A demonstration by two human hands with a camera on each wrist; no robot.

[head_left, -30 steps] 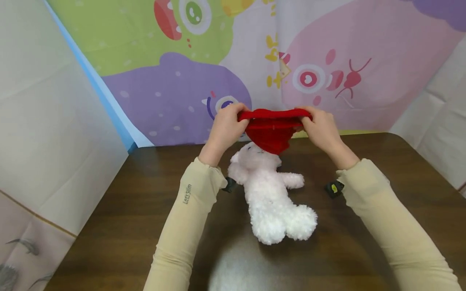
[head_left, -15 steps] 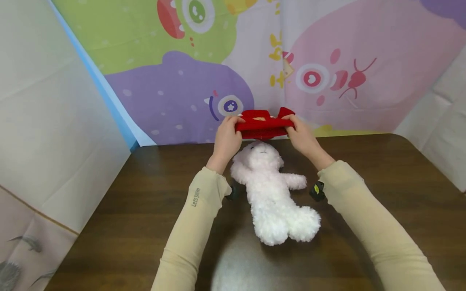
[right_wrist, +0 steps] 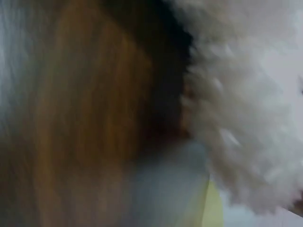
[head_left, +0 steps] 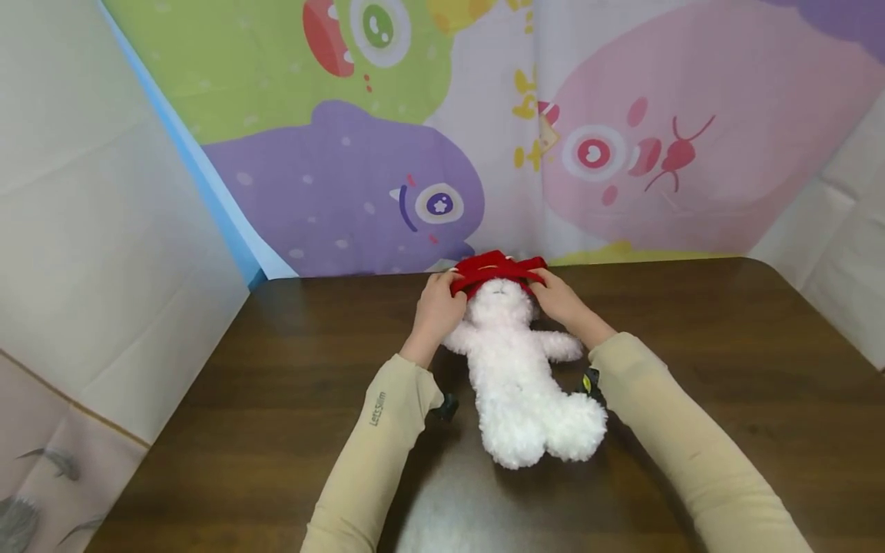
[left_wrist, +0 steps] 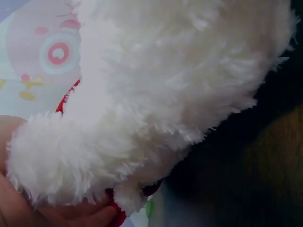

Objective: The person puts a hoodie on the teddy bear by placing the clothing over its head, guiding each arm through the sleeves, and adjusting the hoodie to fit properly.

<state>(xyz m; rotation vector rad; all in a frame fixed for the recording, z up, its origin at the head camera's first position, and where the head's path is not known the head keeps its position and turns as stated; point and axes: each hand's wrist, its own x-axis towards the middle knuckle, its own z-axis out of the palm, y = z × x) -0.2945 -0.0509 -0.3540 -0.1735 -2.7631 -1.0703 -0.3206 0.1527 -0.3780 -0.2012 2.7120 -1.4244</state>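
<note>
A white plush toy with fluffy fur lies on its back, feet towards me. Over the top of its head sits a red hat, its rim just above the muzzle. My left hand pinches the hat's rim at the left side of the head. On the opposite side, the rim is held between the thumb and fingers of my right hand. White fur fills much of the left wrist view, with my left fingers under the toy's arm beside red fabric. The right wrist view is blurred and hides my right hand.
The toy lies on a dark brown wooden table, near its far edge. Behind it hangs a cartoon-printed cloth. A pale wall panel stands on the left and another on the right.
Both hands have brought the hat down and towards me, from above and behind the toy onto its head. The hands have drawn closer together, and the hat's opening is less stretched.
</note>
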